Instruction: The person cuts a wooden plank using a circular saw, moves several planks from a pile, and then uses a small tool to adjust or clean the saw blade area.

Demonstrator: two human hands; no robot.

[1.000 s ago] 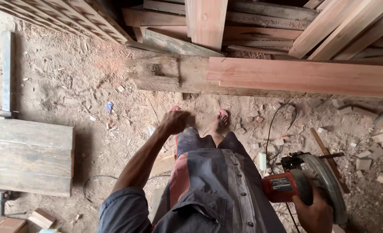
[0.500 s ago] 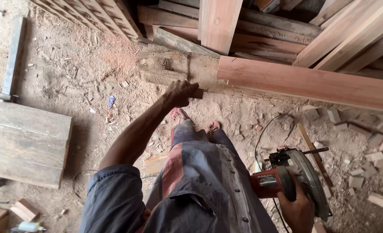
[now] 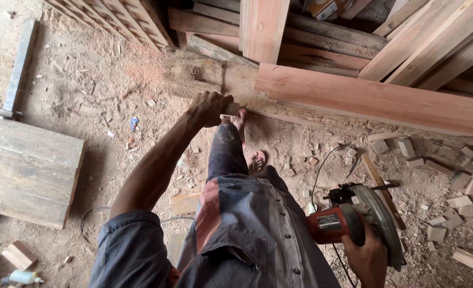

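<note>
Circular saw (image 3: 353, 221) — held in right hand's (image 3: 367, 256) grip, low at the side.

Reaching far forward and down with the bare left arm, elbow almost straight, rolled dark sleeve bunched at the near left. Curling the left hand (image 3: 211, 108), knuckles up and fingers folded under, around a small pale wooden offcut (image 3: 231, 110) at the far end of the reach. Hanging the right hand (image 3: 365, 258) low at the near right, fingers wrapping tight about the handle of a red and black circular saw (image 3: 353, 224), wrist bending slightly inward.
</note>
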